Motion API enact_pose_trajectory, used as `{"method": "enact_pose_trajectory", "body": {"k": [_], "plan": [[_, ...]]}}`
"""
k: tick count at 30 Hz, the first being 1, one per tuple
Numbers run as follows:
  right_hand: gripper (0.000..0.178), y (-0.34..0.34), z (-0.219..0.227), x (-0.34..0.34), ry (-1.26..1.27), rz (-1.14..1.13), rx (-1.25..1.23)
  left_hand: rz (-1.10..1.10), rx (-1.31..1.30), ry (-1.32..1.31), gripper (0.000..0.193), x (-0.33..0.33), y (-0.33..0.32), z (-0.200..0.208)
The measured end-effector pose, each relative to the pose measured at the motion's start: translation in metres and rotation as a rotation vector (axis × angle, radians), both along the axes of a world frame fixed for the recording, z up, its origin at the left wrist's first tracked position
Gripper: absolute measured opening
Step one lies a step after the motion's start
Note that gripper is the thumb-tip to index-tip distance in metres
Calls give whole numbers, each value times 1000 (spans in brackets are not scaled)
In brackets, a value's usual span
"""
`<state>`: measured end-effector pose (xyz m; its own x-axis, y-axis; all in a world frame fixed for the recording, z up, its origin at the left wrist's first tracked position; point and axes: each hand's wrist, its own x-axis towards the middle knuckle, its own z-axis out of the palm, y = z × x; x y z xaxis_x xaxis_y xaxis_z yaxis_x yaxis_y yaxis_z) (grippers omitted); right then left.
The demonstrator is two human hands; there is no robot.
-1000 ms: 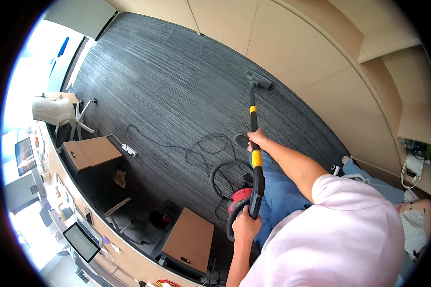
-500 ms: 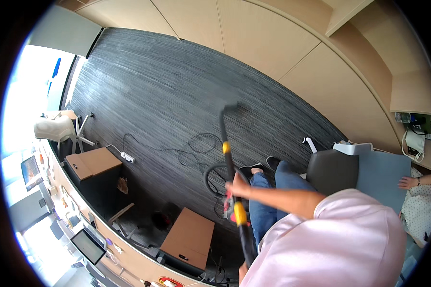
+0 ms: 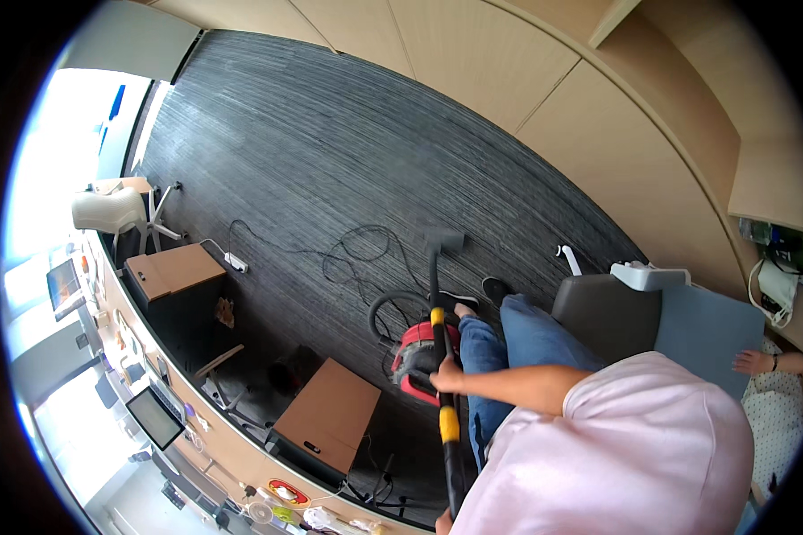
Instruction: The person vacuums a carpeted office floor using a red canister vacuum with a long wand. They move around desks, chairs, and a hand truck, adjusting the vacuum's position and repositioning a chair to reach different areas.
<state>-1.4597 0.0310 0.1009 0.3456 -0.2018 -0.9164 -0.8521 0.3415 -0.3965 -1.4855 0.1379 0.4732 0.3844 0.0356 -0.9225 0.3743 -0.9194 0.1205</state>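
A black vacuum cleaner wand (image 3: 451,464) with yellow bands slants down in front of my legs. My right hand (image 3: 449,376) is wrapped round its middle, between the two bands. At the lower edge, my left hand (image 3: 443,522) is closed at the wand's rear end, partly cut off by the picture and my shirt. The flat floor head (image 3: 446,239) rests on the dark carpet ahead of my feet. Just left of the wand stands the red and grey vacuum body (image 3: 412,357), partly hidden behind it. A grey hose (image 3: 376,312) loops beside the body.
A black cord (image 3: 330,259) lies in loops on the carpet (image 3: 303,143), near a white power strip (image 3: 235,262). Drawer cabinets (image 3: 326,415) and a white chair (image 3: 111,210) line the left. Wooden cupboards (image 3: 473,62) run along the far side. At right, another person's hand (image 3: 754,361) rests by a chair (image 3: 705,330).
The floor head has been drawn back toward my feet and slightly right. My right hand has moved a little lower with the wand. More of the vacuum body now shows.
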Motion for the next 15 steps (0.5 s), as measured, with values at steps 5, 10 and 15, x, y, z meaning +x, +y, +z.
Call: {"method": "enact_pose_trajectory", "body": {"k": [5,10,15], "plan": [[93,-27,37,-1,-319,37,-317,160,-86,-85,25,-50,3,3],[41,-187,17,152,-389,-441,213,410,-360,-85,5,30,-129,-93],[57,-292,-47,227,-148,-339,135,589,-548,10,3,88,-229,-150]]}}
